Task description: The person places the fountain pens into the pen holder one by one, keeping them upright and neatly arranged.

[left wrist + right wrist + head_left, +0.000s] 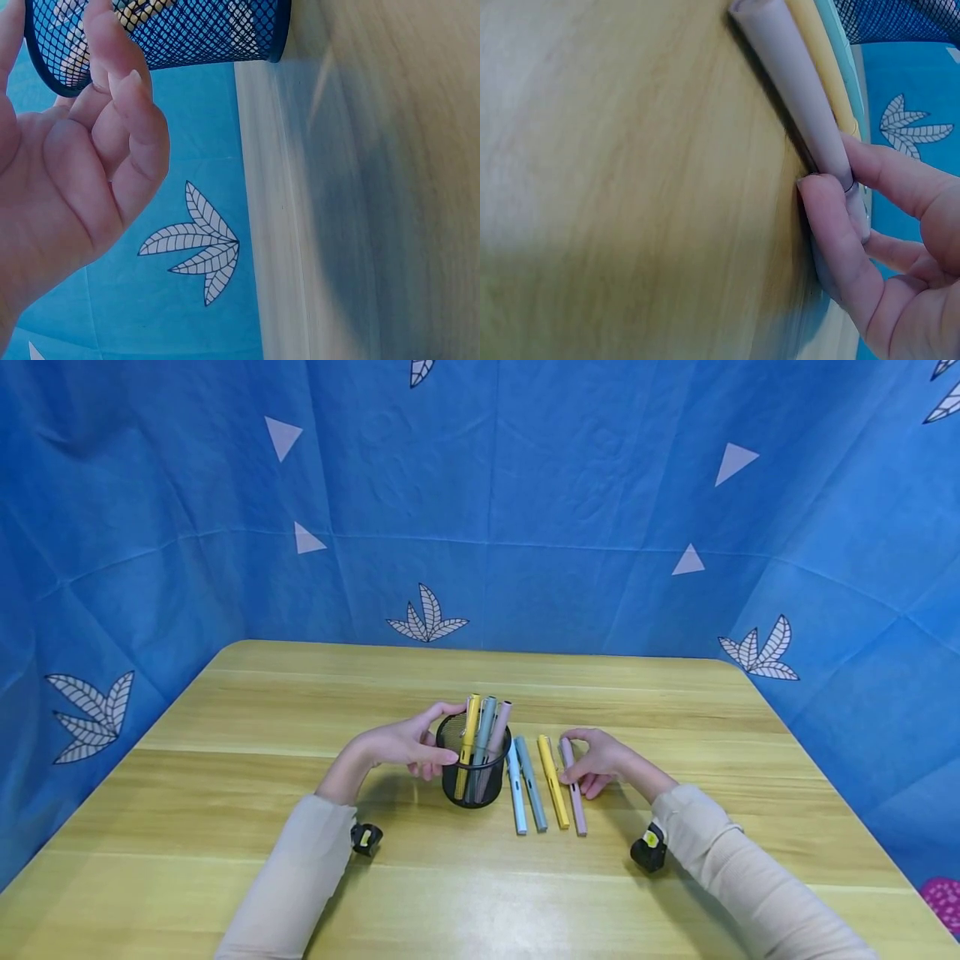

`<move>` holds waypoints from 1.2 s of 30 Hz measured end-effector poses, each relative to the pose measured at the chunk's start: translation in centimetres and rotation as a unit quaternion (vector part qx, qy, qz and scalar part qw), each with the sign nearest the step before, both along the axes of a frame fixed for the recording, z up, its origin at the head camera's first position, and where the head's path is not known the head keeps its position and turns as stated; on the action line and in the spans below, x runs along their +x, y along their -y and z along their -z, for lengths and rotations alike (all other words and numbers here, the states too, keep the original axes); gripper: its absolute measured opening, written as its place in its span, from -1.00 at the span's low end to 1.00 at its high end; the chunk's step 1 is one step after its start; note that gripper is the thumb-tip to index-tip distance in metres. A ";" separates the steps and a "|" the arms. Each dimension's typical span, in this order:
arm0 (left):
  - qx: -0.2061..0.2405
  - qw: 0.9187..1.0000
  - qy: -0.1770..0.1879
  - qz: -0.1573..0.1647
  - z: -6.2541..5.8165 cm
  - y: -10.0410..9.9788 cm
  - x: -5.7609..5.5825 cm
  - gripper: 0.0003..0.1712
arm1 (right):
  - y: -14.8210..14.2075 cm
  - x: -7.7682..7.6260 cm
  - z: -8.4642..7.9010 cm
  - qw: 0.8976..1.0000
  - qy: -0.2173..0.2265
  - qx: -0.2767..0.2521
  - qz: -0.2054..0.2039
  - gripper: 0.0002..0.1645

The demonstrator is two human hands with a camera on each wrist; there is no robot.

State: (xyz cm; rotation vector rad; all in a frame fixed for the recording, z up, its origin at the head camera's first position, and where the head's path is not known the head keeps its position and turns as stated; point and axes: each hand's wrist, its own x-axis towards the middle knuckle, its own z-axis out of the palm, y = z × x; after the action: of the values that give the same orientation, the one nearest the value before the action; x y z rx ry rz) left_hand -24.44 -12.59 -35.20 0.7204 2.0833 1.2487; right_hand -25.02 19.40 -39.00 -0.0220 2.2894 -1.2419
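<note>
My left hand [408, 743] grips a black mesh pen holder [452, 787] by its rim, thumb in front and a finger at the back. In the holder stand a yellow pen [470, 731], a grey-blue pen [484, 731] and a light purple pen [500, 727]. To its right, my right hand [600, 760] pinches another light purple pen [795, 82] between thumb and fingers as it lies along the wood. Beside that lie a yellow pen [553, 781], a grey-blue pen [531, 783] and a light blue pen [516, 789], roughly parallel.
Under everything is a wooden table [465, 893] with rounded far corners. A blue curtain [480, 485] with leaf and triangle prints hangs around its back and sides. Something pink [941, 902] shows at the lower right edge. Each wrist wears a small black camera [649, 848].
</note>
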 end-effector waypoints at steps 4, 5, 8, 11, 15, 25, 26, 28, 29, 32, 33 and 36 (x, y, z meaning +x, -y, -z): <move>0.001 1.000 0.001 -0.001 0.0 0.0 0.0 -0.13 | 0.2 0.0 -0.1 1.000 -0.005 0.001 -0.003 -0.10; 0.001 1.000 0.001 -0.002 0.0 0.0 0.0 -0.12 | 0.2 0.0 -0.2 1.000 -0.007 0.004 -0.004 -0.11; 0.002 1.000 0.004 -0.004 0.1 0.0 0.1 -0.12 | 0.3 0.0 -0.2 1.000 -0.020 0.009 -0.011 -0.11; 0.003 1.000 0.004 -0.003 0.1 0.0 0.1 -0.13 | 0.1 0.0 -0.2 0.999 -0.034 0.012 -0.013 -0.09; 0.000 1.000 0.004 -0.003 0.2 -0.1 0.1 -0.13 | -0.3 -0.1 -0.2 0.999 -0.035 0.005 -0.009 -0.07; -0.005 1.000 0.001 -0.007 0.1 0.0 0.2 -0.12 | -0.7 0.1 -0.6 0.999 -0.037 -0.038 -0.008 -0.02; -0.005 1.000 0.002 -0.006 0.1 0.0 0.2 -0.12 | -0.8 0.1 -0.7 0.998 -0.036 -0.047 -0.007 -0.02; -0.001 1.000 0.004 -0.005 0.1 0.0 0.2 -0.12 | -1.0 0.1 -0.9 0.997 -0.037 -0.062 -0.010 -0.01; 0.001 1.000 0.005 -0.004 0.1 0.0 0.2 -0.12 | -1.1 0.1 -1.0 0.997 -0.037 -0.069 -0.011 0.00; 0.005 1.000 0.008 -0.003 0.0 0.0 0.1 -0.12 | -1.3 0.0 -1.3 0.995 -0.041 -0.089 -0.011 0.02; 0.007 1.000 0.008 -0.003 0.0 0.0 0.1 -0.12 | -1.4 0.0 -1.4 0.995 -0.044 -0.093 -0.012 0.03; 0.006 1.000 0.007 -0.004 0.0 0.0 0.1 -0.12 | -1.6 0.0 -1.7 0.994 -0.047 -0.102 -0.004 0.03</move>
State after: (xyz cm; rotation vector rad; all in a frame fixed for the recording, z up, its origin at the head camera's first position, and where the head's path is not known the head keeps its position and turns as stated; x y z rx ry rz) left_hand -24.31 -12.60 -35.17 0.7080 2.0692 1.2688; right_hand -25.02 21.01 -37.28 -0.1670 2.2282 -1.4943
